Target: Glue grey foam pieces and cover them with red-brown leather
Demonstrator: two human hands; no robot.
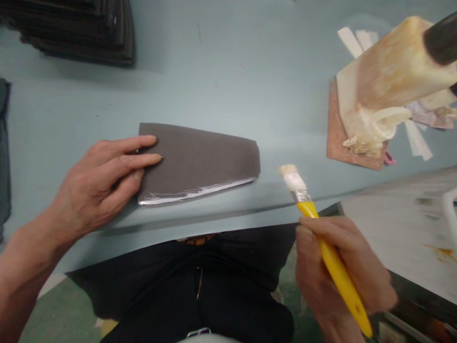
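A dark grey-brown tapered piece of sheet material (200,159), perhaps several layers thick, lies flat on the table. White paste or glue coats its near long edge in a streaky strip. My left hand (103,183) presses on its wide left end, two fingers stretched out over the top and the others curled at the edge. In my right hand (339,271) is a paintbrush (332,259) with a yellow handle and whitened bristles. The bristles are apart from the piece, to the right of its narrow end.
A stained cream plastic jug (389,62) stands tipped-looking on a brown board (333,128) at right, with white strips (417,140) around it. A stack of dark pieces (82,33) sits at the back left. More dark material (4,152) lies at the left edge of the pale blue table (232,71).
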